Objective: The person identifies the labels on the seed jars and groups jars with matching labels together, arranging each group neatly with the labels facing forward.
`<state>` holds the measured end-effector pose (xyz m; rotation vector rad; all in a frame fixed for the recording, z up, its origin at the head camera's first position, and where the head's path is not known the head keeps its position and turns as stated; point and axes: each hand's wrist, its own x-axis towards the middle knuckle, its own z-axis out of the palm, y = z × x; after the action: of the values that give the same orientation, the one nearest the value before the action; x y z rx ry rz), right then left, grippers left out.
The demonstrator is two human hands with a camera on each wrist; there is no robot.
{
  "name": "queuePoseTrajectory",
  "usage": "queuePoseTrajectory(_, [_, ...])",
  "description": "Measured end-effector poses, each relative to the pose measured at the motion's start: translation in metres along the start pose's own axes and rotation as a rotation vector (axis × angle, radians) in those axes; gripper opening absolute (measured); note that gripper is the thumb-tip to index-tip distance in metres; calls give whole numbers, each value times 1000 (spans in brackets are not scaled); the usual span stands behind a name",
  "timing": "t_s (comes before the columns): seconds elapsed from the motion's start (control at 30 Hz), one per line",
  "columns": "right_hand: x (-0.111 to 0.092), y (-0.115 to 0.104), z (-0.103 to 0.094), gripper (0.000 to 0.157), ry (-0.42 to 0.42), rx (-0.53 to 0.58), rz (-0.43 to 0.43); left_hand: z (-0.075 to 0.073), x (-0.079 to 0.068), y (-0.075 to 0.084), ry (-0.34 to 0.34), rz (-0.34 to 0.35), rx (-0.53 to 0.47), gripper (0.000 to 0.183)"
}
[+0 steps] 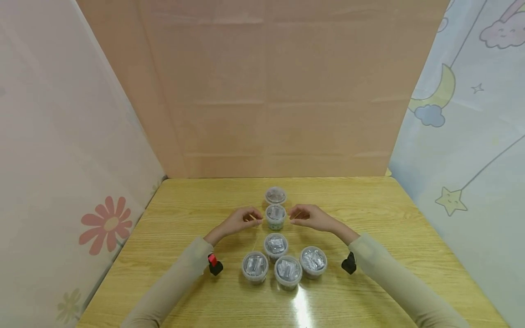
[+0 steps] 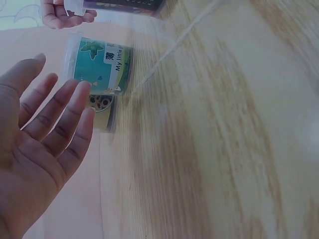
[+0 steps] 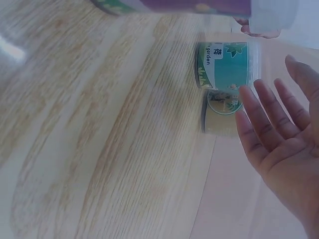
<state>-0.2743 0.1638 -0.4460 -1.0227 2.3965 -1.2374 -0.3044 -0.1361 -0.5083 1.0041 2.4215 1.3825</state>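
A small clear-lidded tub with a green label (image 1: 275,217) stands upright between the two hands in the head view. To its left is my left hand (image 1: 244,220), fingers loosely bent and apart from the tub. My right hand (image 1: 312,217) mirrors it on the other side, also holding nothing. The left wrist view shows the same green tub (image 2: 102,67) beyond the fingertips, and the right wrist view has the tub (image 3: 227,64) just past the right hand (image 3: 286,129). Directly behind it stands another tub with a tan label (image 3: 222,117), its clear lid (image 1: 275,195) visible from above.
Nearer the front, several more lidded tubs stand on the wooden table (image 1: 197,300): one in the middle (image 1: 276,245), one at left (image 1: 255,266), one at front (image 1: 288,270) and one at right (image 1: 313,260). A brown panel (image 1: 270,100) rises behind the table.
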Motion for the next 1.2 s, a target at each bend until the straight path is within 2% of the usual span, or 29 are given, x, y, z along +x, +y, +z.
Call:
queuePoseTrajectory(0.2, [1,6,1,23,-29,3,-4,-3,-1,3,-90,26,-26,30])
queuePoseTrajectory(0.37, [3,24,5,25,-55,-21,-6,-4,-2,6,-170,44,-44,33])
queuePoseTrajectory(0.53, [4,28,6,28,-89,-28,-8,-3,-4,7,-228,48,-54,34])
queuePoseTrajectory(0.7, [4,25,9,35,-130,-47,-39,-3,-6,9,-252,15,-47,35])
queuePoseTrajectory(0.9, [3,23,11,35,-160,-75,-92,-2,-9,9,-265,2,-69,35])
queuePoseTrajectory(1.1, [3,21,14,38,-203,-45,-88,0,-11,7,-311,4,-110,34])
queuePoseTrajectory(1.2, [2,20,15,40,-226,-53,-77,1,-11,8,-326,17,-98,33])
